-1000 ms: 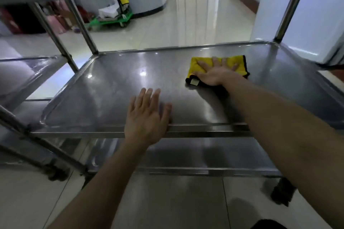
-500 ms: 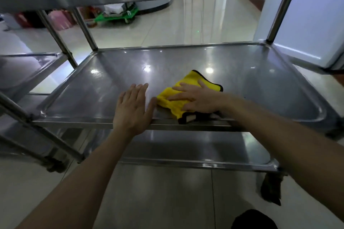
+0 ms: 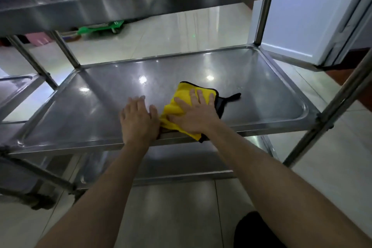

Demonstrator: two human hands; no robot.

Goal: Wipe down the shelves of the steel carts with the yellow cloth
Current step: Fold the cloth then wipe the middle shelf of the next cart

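Yellow cloth (image 3: 182, 104) on the cart's middle shelf (image 3: 251, 94)

The right hand (image 3: 194, 115) presses flat-fingered on the cloth near the shelf's front rim; just beside it, the left hand (image 3: 138, 120) rests flat on bare steel.

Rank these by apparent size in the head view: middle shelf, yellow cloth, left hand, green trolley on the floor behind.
1. middle shelf
2. yellow cloth and left hand: about alike, and the right hand covers part of the cloth
3. green trolley: smallest, but it is far off
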